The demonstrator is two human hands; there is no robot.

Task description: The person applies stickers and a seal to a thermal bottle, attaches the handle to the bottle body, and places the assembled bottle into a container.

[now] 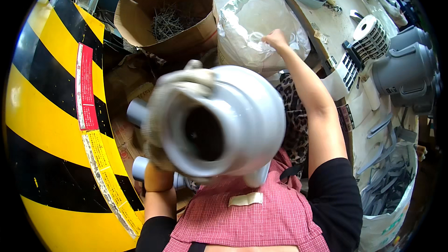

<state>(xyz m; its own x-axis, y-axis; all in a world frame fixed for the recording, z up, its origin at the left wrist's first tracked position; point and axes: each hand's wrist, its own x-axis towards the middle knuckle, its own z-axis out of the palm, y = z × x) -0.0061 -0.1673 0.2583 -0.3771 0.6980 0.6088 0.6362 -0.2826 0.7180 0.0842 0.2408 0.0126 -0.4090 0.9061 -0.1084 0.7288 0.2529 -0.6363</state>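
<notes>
My left hand [161, 112], in a pale work glove, grips a light grey hollow plastic part [254, 107] in front of my chest. The part is smeared by motion; a dark round opening faces up, and a stub sticks out at its lower side. Out ahead, my bare right hand [277, 38] is closed over a white plastic bag [228, 23] standing open. A thin white ring [255, 37] is at its fingertips, seemingly pinched between them; more white pieces lie beside it in the bag.
A cardboard box [200, 32] holding thin dark metal pieces stands ahead left. A yellow-and-black striped panel [51, 102] curves along my left. On the bench at right are a label roll [373, 32] and grey containers [403, 65]. A sack [382, 228] of grey strips sits below.
</notes>
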